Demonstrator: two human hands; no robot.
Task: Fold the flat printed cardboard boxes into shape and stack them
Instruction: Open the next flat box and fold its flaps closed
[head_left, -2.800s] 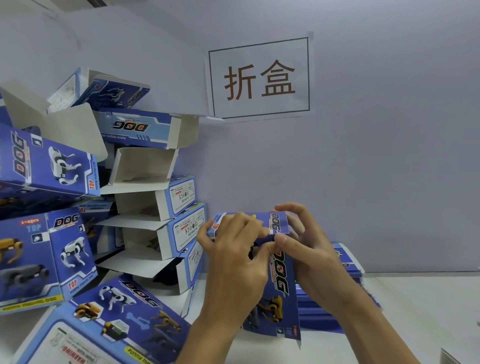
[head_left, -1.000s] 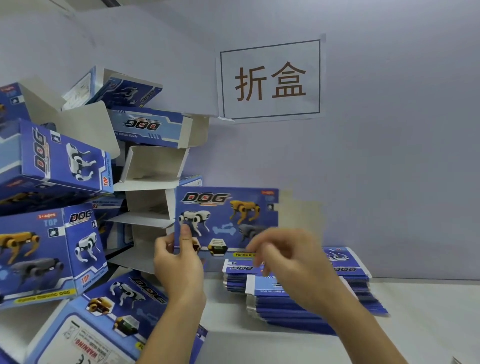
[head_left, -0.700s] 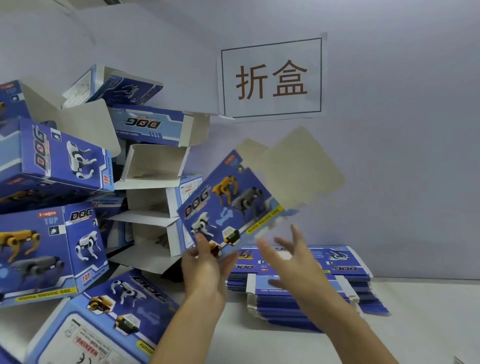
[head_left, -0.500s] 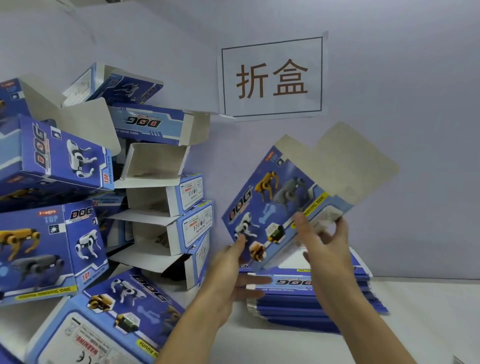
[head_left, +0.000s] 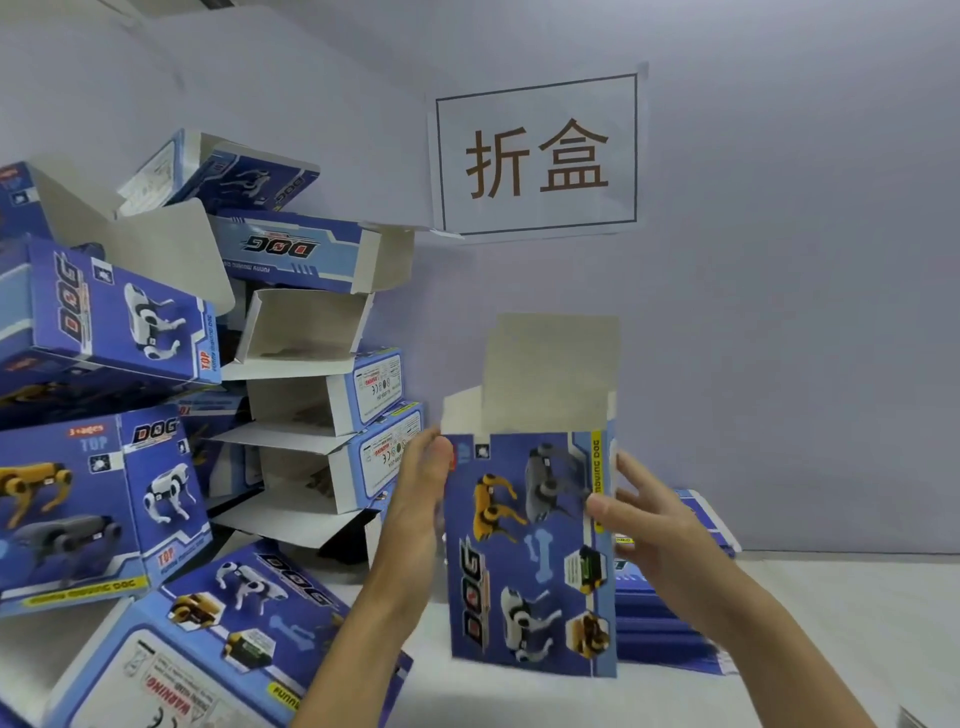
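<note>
Head view. Blue printed "DOG" box (head_left: 530, 551) stands upright between both hands, over the white table (head_left: 831, 613), in front of the wall. Its grey-white top flap (head_left: 550, 369) sticks straight up; printed face with robot dogs faces the camera.

Left hand (head_left: 421, 499): fingers straight, held together, flat against the box's left edge. No curl round it.

Right hand (head_left: 654, 525): fingers spread and nearly straight; thumb tip on the printed face near the right edge, other fingers beside or behind that edge. Cannot tell whether they grip.

Stack of flat unfolded boxes (head_left: 670, 623) lies on the table just behind and right of the held box. Pile of folded boxes (head_left: 171, 395) leans at left, several with open flaps. Paper sign (head_left: 537, 156) reading 折盒 on the wall above.
</note>
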